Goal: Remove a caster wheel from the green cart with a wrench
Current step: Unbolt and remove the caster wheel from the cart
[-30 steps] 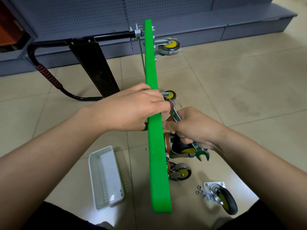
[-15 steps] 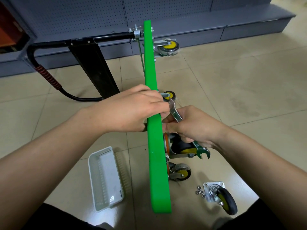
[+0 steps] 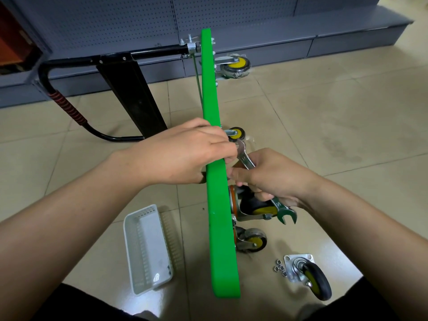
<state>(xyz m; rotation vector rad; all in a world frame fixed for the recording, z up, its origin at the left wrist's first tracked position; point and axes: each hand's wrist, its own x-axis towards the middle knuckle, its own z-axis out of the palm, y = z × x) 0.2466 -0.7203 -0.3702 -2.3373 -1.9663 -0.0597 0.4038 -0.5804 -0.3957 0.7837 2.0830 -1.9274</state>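
On the beige tiled floor (image 3: 324,126) by grey pegboard shelving (image 3: 115,26), the upended green cart (image 3: 215,205) is being gripped by the left hand (image 3: 185,154); a silver steel wrench (image 3: 245,158) is being clenched in the right hand (image 3: 273,179).

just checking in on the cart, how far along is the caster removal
Done: one loose caster lies on the floor beside a few nuts. In hand: the right hand grips the wrench at the underside of the green cart, while the left hand holds the deck's edge. Left: the casters on the deck look mounted; the white basket holds no parts.
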